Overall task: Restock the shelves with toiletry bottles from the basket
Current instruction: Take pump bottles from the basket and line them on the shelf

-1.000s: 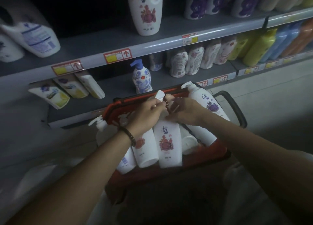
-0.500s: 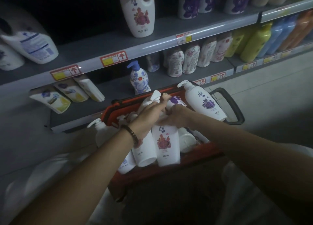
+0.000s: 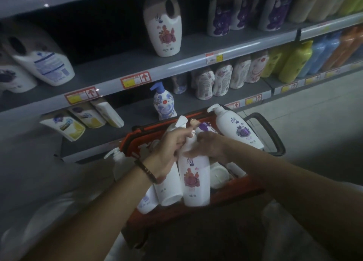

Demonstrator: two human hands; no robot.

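Gripping the neck of a smooth white plastic pump bottle (image 3: 194, 179) with a red flower label, the left hand (image 3: 171, 145) curls its fingers tightly just below the pump head. The right hand (image 3: 213, 145) holds the same bottle's shoulder, thumb laid across the front and fingers wrapped behind. The pump bottle lies tilted at the middle of a red plastic basket (image 3: 149, 130), packed against other glossy white bottles (image 3: 169, 188) whose flat bases face the near edge. A purple-flowered bottle (image 3: 238, 131) leans in the basket's far right corner, beside a black loop handle (image 3: 275, 132). Behind the basket, a grey metal lower shelf (image 3: 135, 117) carries a rounded blue-patterned bottle (image 3: 164, 103) near its front edge and soft refill pouches (image 3: 65, 126) lying toward its left end. On the upper shelf (image 3: 117, 64), a white handled jug (image 3: 163, 32) stands near the front edge.
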